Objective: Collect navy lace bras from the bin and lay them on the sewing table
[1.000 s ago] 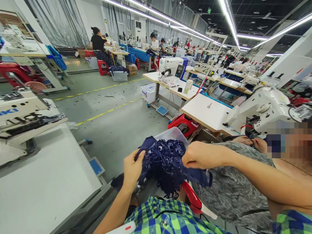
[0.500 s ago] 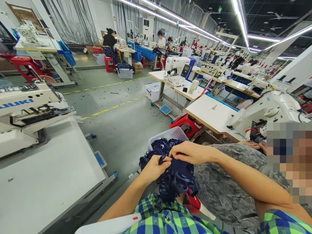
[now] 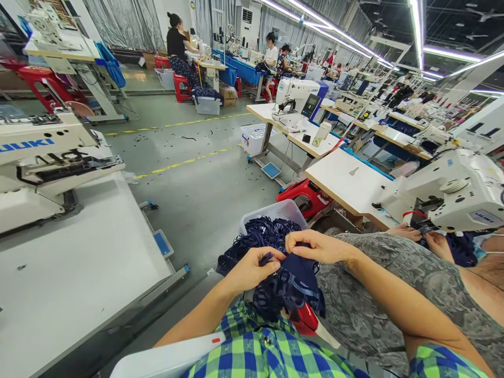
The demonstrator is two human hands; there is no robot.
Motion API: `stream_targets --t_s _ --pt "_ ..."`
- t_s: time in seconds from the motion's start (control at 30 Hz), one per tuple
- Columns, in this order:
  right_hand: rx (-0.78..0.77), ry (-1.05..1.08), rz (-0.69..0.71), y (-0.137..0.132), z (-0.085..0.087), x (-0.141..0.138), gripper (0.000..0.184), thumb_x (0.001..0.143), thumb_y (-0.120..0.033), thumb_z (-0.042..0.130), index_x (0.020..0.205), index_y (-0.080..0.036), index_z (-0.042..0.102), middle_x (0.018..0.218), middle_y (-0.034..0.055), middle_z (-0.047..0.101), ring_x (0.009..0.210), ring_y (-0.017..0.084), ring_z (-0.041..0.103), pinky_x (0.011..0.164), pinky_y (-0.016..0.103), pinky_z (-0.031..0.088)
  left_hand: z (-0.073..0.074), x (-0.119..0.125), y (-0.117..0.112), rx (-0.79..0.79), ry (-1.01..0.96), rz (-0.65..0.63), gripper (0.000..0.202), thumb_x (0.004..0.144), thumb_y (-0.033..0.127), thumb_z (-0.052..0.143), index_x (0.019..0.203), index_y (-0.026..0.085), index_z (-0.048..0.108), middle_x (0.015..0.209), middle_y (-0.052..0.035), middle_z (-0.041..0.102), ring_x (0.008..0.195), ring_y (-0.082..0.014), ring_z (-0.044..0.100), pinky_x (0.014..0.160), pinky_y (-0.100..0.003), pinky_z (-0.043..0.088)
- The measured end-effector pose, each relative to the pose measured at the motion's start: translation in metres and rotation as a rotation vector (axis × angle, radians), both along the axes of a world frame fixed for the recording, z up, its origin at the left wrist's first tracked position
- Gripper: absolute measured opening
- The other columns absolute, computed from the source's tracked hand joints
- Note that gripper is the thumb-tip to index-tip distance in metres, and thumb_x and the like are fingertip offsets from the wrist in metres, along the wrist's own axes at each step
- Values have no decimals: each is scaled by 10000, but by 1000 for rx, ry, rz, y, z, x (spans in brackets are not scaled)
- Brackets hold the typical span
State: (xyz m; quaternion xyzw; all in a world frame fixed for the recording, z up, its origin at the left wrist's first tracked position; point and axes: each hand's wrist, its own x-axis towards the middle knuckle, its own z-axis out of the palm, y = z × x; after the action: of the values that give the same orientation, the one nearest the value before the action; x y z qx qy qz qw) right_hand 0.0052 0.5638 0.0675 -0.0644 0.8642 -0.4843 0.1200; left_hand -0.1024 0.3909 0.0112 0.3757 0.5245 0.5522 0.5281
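Observation:
Over my lap lies a dark navy fabric piece with looped, strap-like edges. My left hand pinches a bit of this navy fabric between thumb and fingers. Close beside it, my right hand is closed on the upper edge of the same fabric, fingertips nearly meeting the left ones. Just beyond the hands, a heap of similar navy pieces fills a translucent plastic bin and spills over its near left side. Whether a small tool is between my fingers cannot be seen.
To the left stands a white table with a JUKI sewing machine. On the right a co-worker in a grey patterned garment works at another sewing machine. A red stool stands behind the bin. Dark scraps litter the floor.
Both hands have shifted slightly right in view, still on the navy fabric. The head view has turned a little, showing more of the co-worker on the right.

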Motion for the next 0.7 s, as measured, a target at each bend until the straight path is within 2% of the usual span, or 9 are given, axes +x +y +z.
stream_targets --t_s 0.07,0.13,0.43,0.53,0.6,0.7 --pt "-16 37 -1 -1 2 2 201 885 -275 401 776 -116 458 750 29 468 685 97 399 656 235 344 1 0 0 19 86 5 228 697 266 590 853 106 641 752 -6 579 674 -91 469 661 -210 359" --pt "-24 68 2 -2 3 3 179 884 -247 403 771 -117 455 745 25 467 681 91 398 651 224 341 0 2 1 2 121 6 223 663 219 622 860 121 660 828 -19 625 754 -120 512 728 -222 379" --pt "32 131 -87 -4 -1 3 130 867 -179 396 749 -134 426 725 13 446 667 90 377 638 219 333 -5 11 7 -24 213 202 163 669 192 633 815 147 690 806 -1 673 738 -136 571 712 -214 420" --pt "105 158 -120 -5 -3 4 113 857 -165 403 751 -135 428 716 6 441 651 86 368 624 213 326 -4 10 7 -10 257 194 141 731 206 569 782 143 684 751 -4 662 678 -125 555 665 -214 412" --pt "145 145 -75 -4 -3 5 101 846 -175 430 757 -132 448 722 6 460 651 84 382 618 209 325 -2 6 4 17 347 180 162 763 192 523 788 150 678 733 -2 652 651 -116 540 644 -213 397" --pt "162 28 74 -2 -6 7 113 830 -205 474 754 -121 481 712 7 485 627 80 398 587 201 319 1 -2 -2 53 549 110 159 777 165 503 786 155 661 725 -4 633 637 -109 525 625 -213 370"
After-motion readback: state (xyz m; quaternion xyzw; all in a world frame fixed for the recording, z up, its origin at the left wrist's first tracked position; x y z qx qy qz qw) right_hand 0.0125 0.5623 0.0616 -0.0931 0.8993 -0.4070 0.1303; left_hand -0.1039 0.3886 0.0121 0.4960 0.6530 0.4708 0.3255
